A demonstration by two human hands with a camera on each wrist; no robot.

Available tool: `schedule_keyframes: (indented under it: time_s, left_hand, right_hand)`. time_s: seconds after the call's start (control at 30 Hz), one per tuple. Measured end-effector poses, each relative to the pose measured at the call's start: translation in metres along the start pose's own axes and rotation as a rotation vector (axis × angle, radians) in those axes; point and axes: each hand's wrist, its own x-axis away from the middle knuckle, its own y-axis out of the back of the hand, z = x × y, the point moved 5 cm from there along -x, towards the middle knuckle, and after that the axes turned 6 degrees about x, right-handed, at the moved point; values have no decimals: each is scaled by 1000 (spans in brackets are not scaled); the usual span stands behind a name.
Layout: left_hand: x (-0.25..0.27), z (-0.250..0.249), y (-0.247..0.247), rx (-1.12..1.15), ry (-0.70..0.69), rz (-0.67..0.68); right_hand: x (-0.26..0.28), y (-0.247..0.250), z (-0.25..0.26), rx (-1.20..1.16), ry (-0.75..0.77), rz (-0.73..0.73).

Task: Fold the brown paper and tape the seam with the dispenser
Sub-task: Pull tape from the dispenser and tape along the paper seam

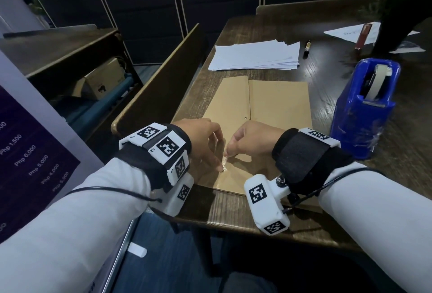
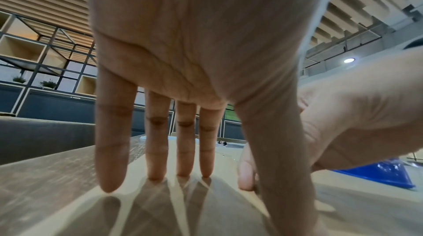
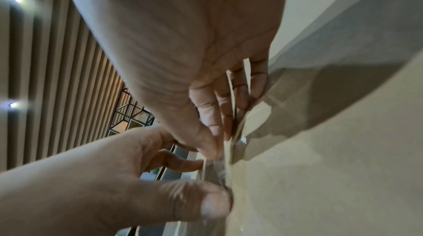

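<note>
The brown paper [image 1: 278, 103] lies folded on the dark wooden table [image 1: 233, 213], its seam running away from me. My left hand [image 1: 216, 152] rests at the paper's near end with straight fingers [image 2: 155, 149] touching the sheet [image 2: 160, 212]. Its thumb [image 3: 206, 203] presses one end of a clear tape strip [image 3: 215, 169] down. My right hand [image 1: 233, 150] has curled fingers and pinches the strip's other end [image 1: 225, 159] just above the paper [image 3: 320, 176]. The blue tape dispenser [image 1: 364, 105] stands at the right, apart from both hands.
A stack of white sheets [image 1: 254, 55] lies beyond the brown paper, with a marker [image 1: 306, 49] beside it. Further right are a red tube [image 1: 363, 35], loose papers and a dark potted plant [image 1: 402, 0]. A wooden bench back [image 1: 159, 82] borders the table's left edge.
</note>
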Motion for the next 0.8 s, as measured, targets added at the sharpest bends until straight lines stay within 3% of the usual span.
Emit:
schedule_keyframes:
  time_s: [0.8]
  left_hand:
    - [-1, -3, -2, -37, -21, 20]
  right_hand:
    - [4, -5, 8, 190, 53, -13]
